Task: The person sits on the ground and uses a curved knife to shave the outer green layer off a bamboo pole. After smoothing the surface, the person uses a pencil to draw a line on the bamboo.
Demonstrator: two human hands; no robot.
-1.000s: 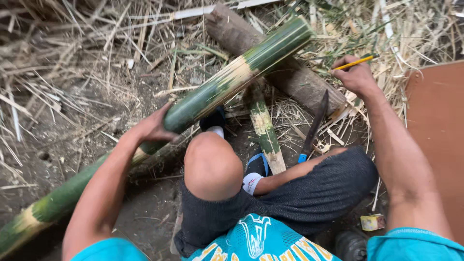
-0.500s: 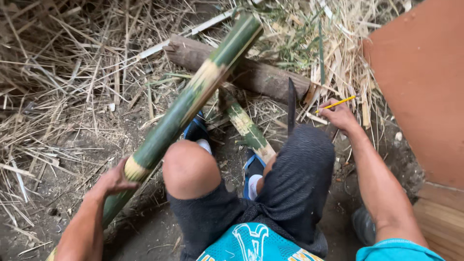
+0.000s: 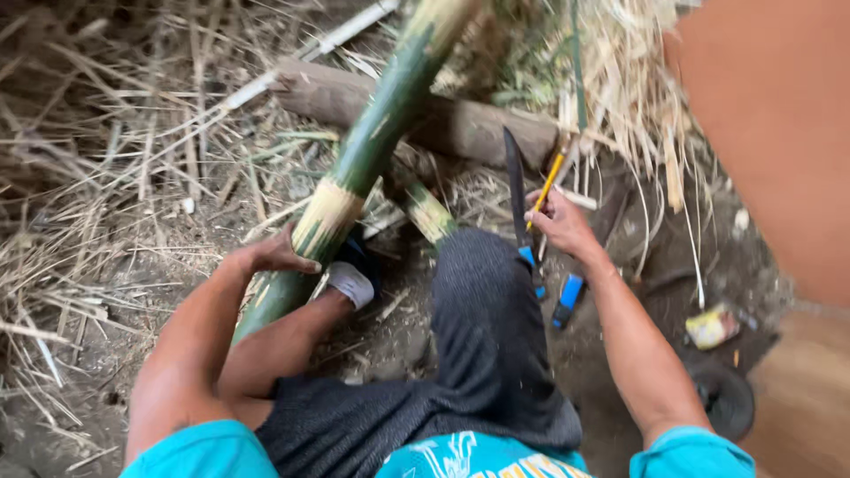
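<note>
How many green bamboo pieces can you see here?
2: a long bamboo pole under the left hand, and a short bamboo piece beside the knee. Straw may hide more.
</note>
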